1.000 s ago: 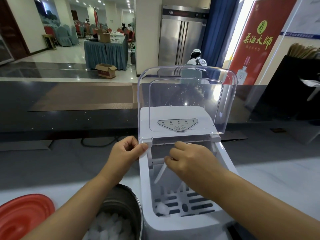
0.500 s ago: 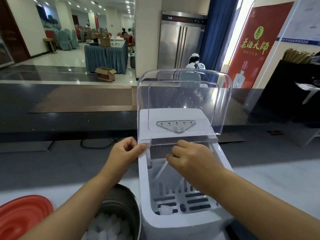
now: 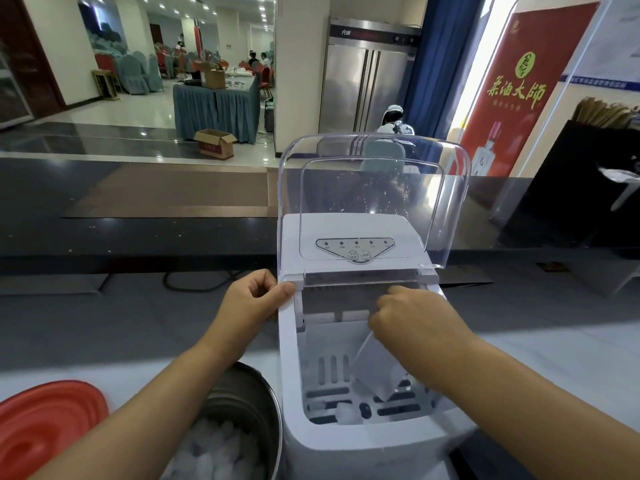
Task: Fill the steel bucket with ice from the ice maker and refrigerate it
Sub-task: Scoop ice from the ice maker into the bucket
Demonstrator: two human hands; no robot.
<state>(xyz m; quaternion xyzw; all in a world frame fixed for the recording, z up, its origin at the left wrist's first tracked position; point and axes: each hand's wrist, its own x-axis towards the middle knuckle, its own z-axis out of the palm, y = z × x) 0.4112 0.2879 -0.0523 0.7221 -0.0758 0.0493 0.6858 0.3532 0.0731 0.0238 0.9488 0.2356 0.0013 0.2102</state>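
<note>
While a red lid [image 3: 45, 427] lies off to the far left, well apart from the left hand [image 3: 254, 299], the bucket [image 3: 252, 389] stands just below that hand's forearm and touches the ice maker [image 3: 363, 448]. It already holds a heap of ice [image 3: 218, 452], though the arm hides part of it, so I cannot tell how near the brim it is. The left hand pinches the machine's upper left corner, thumb on top and fingers curled beneath, likely to steady it. Between the two hands the clear cover [image 3: 374, 188] stands raised. The right hand [image 3: 412, 317] is curled round the handle of a clear scoop [image 3: 377, 372], which dips into the basket below it. Only a few cubes [image 3: 348, 414] lie there, so I judge the scooping nearly finished. What remains, by my reckoning, is a last scoop or two, the lid, and the carry to the steel fridge [image 3: 363, 81] far beyond both hands.
</note>
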